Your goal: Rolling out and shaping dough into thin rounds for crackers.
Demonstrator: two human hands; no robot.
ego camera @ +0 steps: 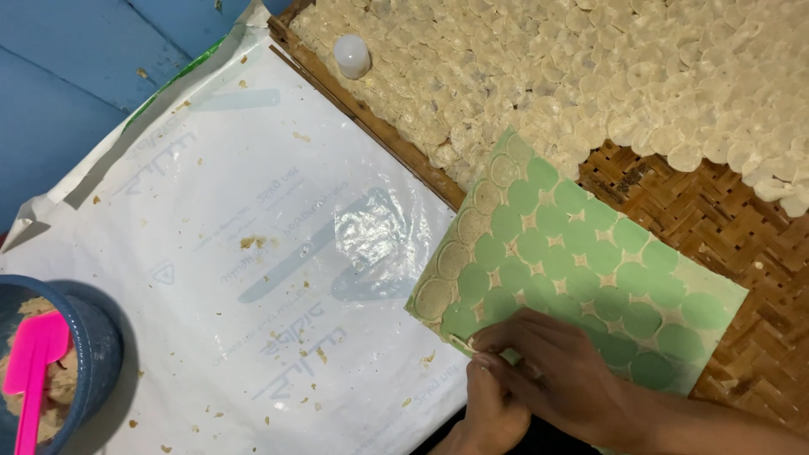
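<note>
A woven brown bamboo tray (742, 244) fills the view from twelve to four o'clock, its upper part layered with pale round wafer discs (590, 59), and beside it lies a white plastic sheet (253, 211). At five o'clock, overlapping the tray's rim, rests a green rectangular sheet (590, 261) of thin pressed rounds. The step looks like peeling: the right hand (565, 371) and left hand (493, 413) have their fingers pinched shut on its near edge; the next move seems to need a slow, tear-free lift. The hands hide that edge, and the blue bowl (93, 337) with its pink spatula (29, 371) at eight o'clock is cut off.

Green board (590, 253) showing pale circular discs in rows; woven tray (725, 244) showing brown weave; bucket (93, 337) appearing blue; spatula (34, 362) glowing pink.
</note>
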